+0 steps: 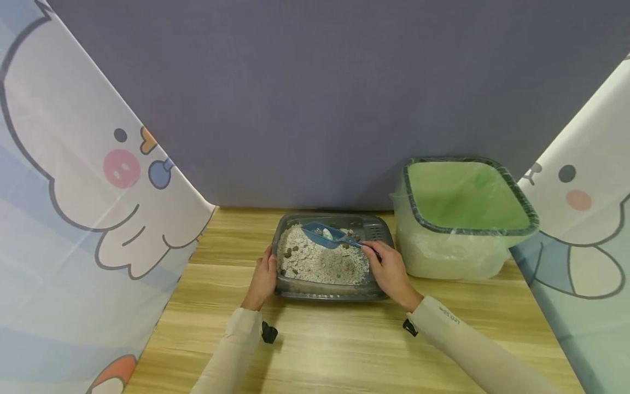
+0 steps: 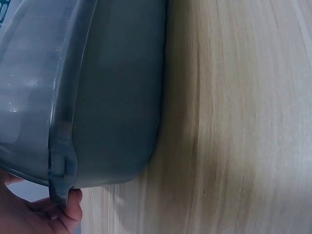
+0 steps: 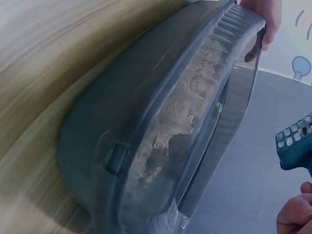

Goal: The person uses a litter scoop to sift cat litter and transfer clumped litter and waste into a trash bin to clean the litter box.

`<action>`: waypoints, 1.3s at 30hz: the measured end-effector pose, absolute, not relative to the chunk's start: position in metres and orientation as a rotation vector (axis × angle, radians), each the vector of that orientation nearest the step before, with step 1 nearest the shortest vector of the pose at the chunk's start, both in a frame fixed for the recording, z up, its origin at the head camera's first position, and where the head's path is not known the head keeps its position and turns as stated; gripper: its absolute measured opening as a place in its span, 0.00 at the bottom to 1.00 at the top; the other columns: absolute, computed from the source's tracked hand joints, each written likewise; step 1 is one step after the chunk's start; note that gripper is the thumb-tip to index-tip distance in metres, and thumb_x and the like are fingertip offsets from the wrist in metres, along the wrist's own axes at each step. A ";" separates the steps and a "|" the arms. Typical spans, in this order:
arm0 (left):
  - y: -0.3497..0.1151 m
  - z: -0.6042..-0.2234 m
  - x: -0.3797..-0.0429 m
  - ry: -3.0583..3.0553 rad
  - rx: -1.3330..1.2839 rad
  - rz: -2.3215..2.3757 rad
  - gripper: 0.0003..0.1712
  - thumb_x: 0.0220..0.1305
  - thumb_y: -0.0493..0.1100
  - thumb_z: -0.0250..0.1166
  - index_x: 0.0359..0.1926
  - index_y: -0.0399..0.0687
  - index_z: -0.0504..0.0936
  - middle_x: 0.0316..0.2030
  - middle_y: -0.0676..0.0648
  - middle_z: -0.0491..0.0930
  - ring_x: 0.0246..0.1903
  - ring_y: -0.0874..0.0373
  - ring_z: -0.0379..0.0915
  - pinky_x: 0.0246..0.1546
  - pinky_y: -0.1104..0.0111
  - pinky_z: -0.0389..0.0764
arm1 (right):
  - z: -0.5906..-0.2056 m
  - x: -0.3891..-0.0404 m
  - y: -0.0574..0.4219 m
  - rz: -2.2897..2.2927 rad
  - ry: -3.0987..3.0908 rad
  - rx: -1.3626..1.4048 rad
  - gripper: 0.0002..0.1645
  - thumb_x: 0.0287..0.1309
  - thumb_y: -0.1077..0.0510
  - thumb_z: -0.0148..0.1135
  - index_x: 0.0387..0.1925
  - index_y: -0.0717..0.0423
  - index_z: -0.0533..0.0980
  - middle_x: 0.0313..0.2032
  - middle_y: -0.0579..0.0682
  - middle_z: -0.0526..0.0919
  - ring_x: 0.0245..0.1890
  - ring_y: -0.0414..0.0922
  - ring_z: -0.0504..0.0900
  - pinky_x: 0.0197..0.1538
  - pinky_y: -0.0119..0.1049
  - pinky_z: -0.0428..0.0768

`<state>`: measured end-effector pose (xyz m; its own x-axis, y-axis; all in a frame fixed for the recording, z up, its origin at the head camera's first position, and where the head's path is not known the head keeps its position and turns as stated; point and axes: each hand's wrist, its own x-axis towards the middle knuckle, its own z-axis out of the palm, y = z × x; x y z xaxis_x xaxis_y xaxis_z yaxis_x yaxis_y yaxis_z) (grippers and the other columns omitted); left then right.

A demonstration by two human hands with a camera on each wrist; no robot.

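A dark grey litter box (image 1: 322, 290) holds pale litter (image 1: 315, 260) with several brown lumps (image 1: 288, 252) scattered in it. My left hand (image 1: 263, 278) grips the box's left rim; in the left wrist view, the thumb and fingers (image 2: 73, 207) pinch the rim at its corner. With my right hand (image 1: 389, 268) I hold a blue slotted litter scoop (image 1: 320, 236) by its handle, over the back half of the box. A few pale and brownish bits lie in the scoop's blade. In the right wrist view the scoop (image 3: 295, 146) is raised above the rim.
Right of the litter box stands a large pale green bin (image 1: 443, 257) lined with a clear bag, its mouth edged by a dark rim. Both stand on a wooden table (image 1: 315, 345). A grey panel (image 1: 315, 109) rises behind, with cartoon-printed sheets (image 1: 59, 180) at the sides.
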<state>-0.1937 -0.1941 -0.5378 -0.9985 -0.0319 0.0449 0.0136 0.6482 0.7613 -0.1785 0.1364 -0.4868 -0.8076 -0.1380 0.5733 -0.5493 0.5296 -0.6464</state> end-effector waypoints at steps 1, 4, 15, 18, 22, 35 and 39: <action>-0.195 -0.538 -0.194 -2.807 0.016 -1.290 0.31 0.77 0.53 0.32 0.73 0.44 0.50 0.58 0.26 0.61 0.55 0.32 0.62 0.51 0.40 0.63 | -0.486 -0.179 0.137 1.210 -2.311 0.568 0.14 0.67 0.57 0.55 0.48 0.59 0.79 0.32 0.46 0.79 0.21 0.37 0.70 0.28 0.36 0.70; -0.195 -0.537 -0.193 -2.822 0.027 -1.293 0.32 0.76 0.54 0.31 0.74 0.44 0.48 0.57 0.26 0.61 0.53 0.32 0.63 0.50 0.40 0.63 | -0.484 -0.179 0.137 1.205 -2.306 0.578 0.14 0.66 0.57 0.56 0.50 0.58 0.78 0.28 0.42 0.74 0.18 0.36 0.63 0.25 0.34 0.66; -0.197 -0.536 -0.196 -2.830 0.033 -1.302 0.33 0.76 0.56 0.30 0.74 0.44 0.48 0.57 0.27 0.61 0.53 0.34 0.64 0.50 0.40 0.64 | -0.477 -0.180 0.137 1.164 -2.196 0.573 0.18 0.58 0.62 0.64 0.51 0.59 0.78 0.29 0.45 0.69 0.22 0.35 0.60 0.25 0.30 0.63; -0.197 -0.536 -0.196 -2.827 0.012 -1.280 0.33 0.76 0.55 0.30 0.73 0.42 0.48 0.56 0.26 0.61 0.52 0.33 0.64 0.49 0.40 0.65 | -0.477 -0.180 0.136 1.161 -2.190 0.569 0.19 0.58 0.61 0.64 0.52 0.58 0.78 0.29 0.45 0.69 0.21 0.35 0.60 0.24 0.30 0.63; -0.197 -0.536 -0.197 -2.808 0.003 -1.289 0.33 0.76 0.55 0.30 0.73 0.43 0.49 0.56 0.27 0.62 0.53 0.33 0.64 0.49 0.40 0.64 | -0.475 -0.179 0.136 1.180 -2.191 0.553 0.18 0.59 0.61 0.63 0.52 0.58 0.78 0.28 0.44 0.68 0.19 0.36 0.60 0.23 0.29 0.62; -0.194 -0.535 -0.190 -2.802 -0.021 -1.297 0.32 0.77 0.53 0.32 0.73 0.40 0.49 0.56 0.27 0.63 0.53 0.35 0.63 0.49 0.41 0.65 | -0.430 -0.165 0.148 1.269 -2.028 0.586 0.17 0.55 0.71 0.63 0.48 0.62 0.80 0.25 0.46 0.71 0.16 0.34 0.59 0.19 0.28 0.61; -0.194 -0.535 -0.190 -2.796 -0.017 -1.299 0.31 0.77 0.52 0.33 0.73 0.40 0.49 0.56 0.26 0.62 0.53 0.34 0.63 0.49 0.40 0.65 | -0.406 -0.160 0.161 1.222 -2.035 0.510 0.15 0.58 0.68 0.63 0.48 0.60 0.81 0.26 0.45 0.72 0.16 0.35 0.61 0.20 0.27 0.61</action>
